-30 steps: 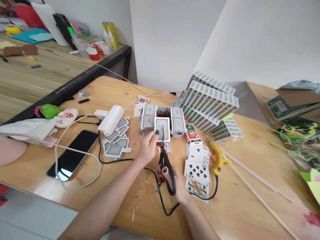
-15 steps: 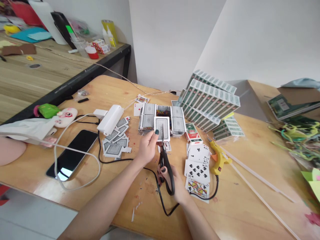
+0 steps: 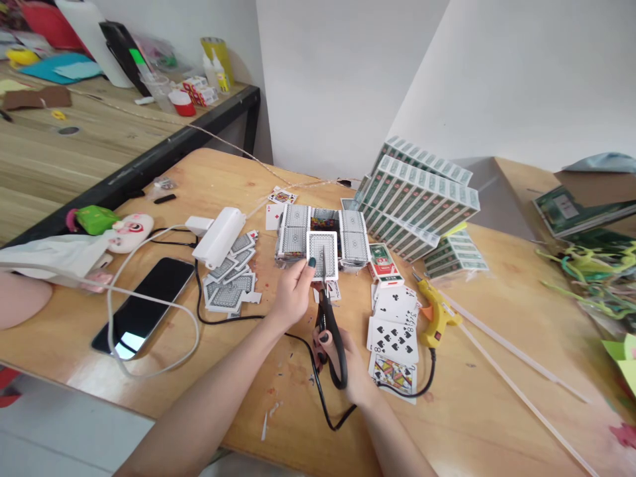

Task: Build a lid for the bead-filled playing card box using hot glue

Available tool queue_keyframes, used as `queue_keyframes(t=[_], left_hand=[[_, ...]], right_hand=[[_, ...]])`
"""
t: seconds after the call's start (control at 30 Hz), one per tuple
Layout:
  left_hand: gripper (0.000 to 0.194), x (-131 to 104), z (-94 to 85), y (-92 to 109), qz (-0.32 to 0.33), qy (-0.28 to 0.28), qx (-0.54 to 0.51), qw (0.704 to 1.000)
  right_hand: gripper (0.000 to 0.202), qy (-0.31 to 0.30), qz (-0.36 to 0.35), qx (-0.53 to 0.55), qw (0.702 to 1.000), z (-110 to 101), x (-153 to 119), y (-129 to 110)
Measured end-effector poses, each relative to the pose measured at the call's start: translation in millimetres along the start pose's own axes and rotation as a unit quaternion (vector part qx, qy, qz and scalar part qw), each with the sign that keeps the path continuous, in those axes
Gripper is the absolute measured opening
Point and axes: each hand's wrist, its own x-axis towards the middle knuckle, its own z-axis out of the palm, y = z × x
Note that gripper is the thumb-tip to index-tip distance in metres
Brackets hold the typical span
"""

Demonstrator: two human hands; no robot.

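My left hand pinches the left edge of a playing card, its patterned back towards me. In my right hand is a pair of black-handled scissors, with the blades pointing away from me over the card's middle. Just behind the card stands a structure covered in playing cards, with a dark gap in its centre. Cut and loose cards lie to the left. Face-up cards are spread to the right, below a red and green card box.
A yellow glue gun rests at right, its black cord looping near my right wrist. Stacked card boxes rise behind. Long glue sticks cross the right side. A phone, white cable and white power strip occupy the left.
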Motion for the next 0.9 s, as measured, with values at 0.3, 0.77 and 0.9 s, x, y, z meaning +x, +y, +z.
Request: queue_keyframes(t=[0.3,0.77,0.9], left_hand=[[0.031,0.0,-1.0,0.3,0.003,-0.005,0.01,1.0],[0.032,0.0,-0.8,2.6,-0.005,0.004,0.008,1.0],[0.032,0.1,-0.1,1.6,-0.015,0.003,-0.011,1.0]], right_hand=[[0.053,0.005,-0.002,-0.008,1.0,0.6,0.8,0.4],[0.054,0.017,0.01,-0.007,1.0,1.7,0.6,-0.2],[0.054,0.019,0.008,-0.001,1.0,1.5,1.1,0.3]])
